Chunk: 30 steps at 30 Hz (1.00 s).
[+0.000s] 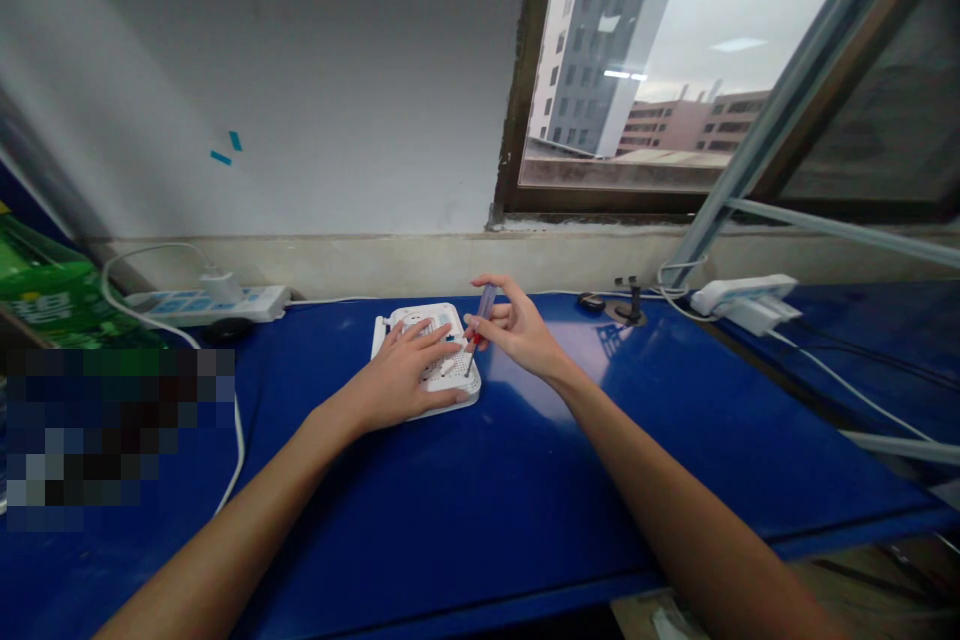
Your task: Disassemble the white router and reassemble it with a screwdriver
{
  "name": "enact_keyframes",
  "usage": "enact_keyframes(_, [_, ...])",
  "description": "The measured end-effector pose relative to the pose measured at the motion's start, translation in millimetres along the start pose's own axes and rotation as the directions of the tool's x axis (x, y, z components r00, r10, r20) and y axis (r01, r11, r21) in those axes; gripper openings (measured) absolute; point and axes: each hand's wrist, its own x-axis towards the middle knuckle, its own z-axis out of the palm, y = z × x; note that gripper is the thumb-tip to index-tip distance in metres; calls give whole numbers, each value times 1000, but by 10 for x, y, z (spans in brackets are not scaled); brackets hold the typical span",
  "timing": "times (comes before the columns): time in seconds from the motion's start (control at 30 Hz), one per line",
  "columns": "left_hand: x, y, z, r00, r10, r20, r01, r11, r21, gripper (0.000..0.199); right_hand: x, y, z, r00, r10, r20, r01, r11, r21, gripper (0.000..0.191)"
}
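Left forearm and right forearm enter from the bottom edge, bare, converging at mid-frame over a blue table. Left hand lies flat with fingers spread across a white plastic casing, which is vented with rows of small holes and sits on the table just left of frame centre. Right hand is closed around a screwdriver with a translucent blue handle and red collar, tilted slightly from upright. Its shaft tip reaches down to the casing beside the left fingertips; exact contact too small to tell. Further off: a white power strip with a plug and cable at upper left of the table, a second white power strip at right, and a green package at the left edge. Window at upper right.
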Motion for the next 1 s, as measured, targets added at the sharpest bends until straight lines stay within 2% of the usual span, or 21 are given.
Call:
enact_keyframes(0.1, [-4, -9, 9, 1000, 15, -17, -16, 1000, -13, 69, -33, -50, 47, 995, -89, 42, 94, 982, -162, 49])
enact_keyframes(0.2, [-4, -17, 19, 998, 41, -41, -42, 999, -16, 67, -68, -179, 123, 967, -232, 107, 254, 906, -337, 42])
enact_keyframes(0.27, [-3, -19, 23, 997, 62, -47, -63, 998, -21, 63, -82, -269, 168, 942, -306, 137, 335, 859, -388, 32])
enact_keyframes(0.37, [-2, -16, 20, 996, 74, -57, -75, 997, -21, 61, -93, -360, 205, 912, -391, 124, 403, 801, -443, 27])
enact_keyframes(0.57, [2, 1, 3, 996, 76, -56, -76, 997, -10, 61, -106, -399, 203, 887, -459, 62, 412, 722, -555, 10])
enact_keyframes(0.63, [0, 3, 2, 997, 64, -49, -65, 998, -17, 62, -107, -401, 202, 879, -473, 51, 410, 699, -586, 12])
enact_keyframes(0.83, [-18, 4, 3, 996, 65, -65, -67, 997, -27, 60, -97, -390, 201, 881, -451, 144, 458, 735, -501, 33])
enact_keyframes(1.0, [-14, 12, 2, 996, 73, -59, -74, 997, -22, 57, -87, -368, 188, 871, -488, 60, 443, 726, -527, 19])
